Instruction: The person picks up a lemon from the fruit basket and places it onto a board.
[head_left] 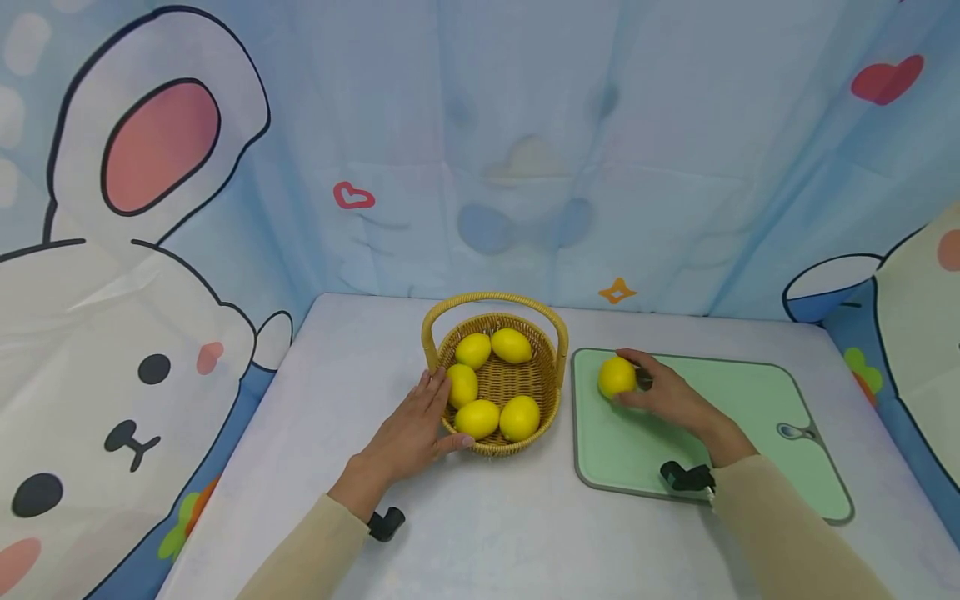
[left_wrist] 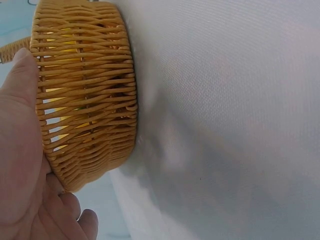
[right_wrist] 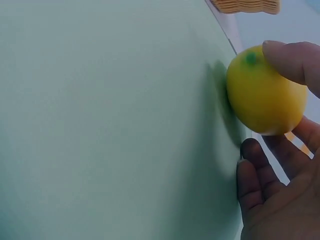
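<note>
My right hand [head_left: 663, 396] holds a yellow lemon [head_left: 617, 378] over the left part of a pale green cutting board [head_left: 690, 450]. In the right wrist view, the thumb lies on one side of the lemon [right_wrist: 265, 95], near its green tip, and fingers are on the other; it sits close over the board. My left hand [head_left: 412, 429] rests against the left side of a round wicker basket [head_left: 553, 400], fingers straight along the rim and thumb at the front edge. Several lemons [head_left: 477, 419] lie inside the basket around its woven bottom.
The basket's arched handle [head_left: 491, 296] rises above its rim. A white cloth [head_left: 495, 525] covers the table. Behind stands a light blue curtain [head_left: 525, 108] with cartoon prints. The board has a grey edge and a hanging hole [head_left: 793, 432] at its right.
</note>
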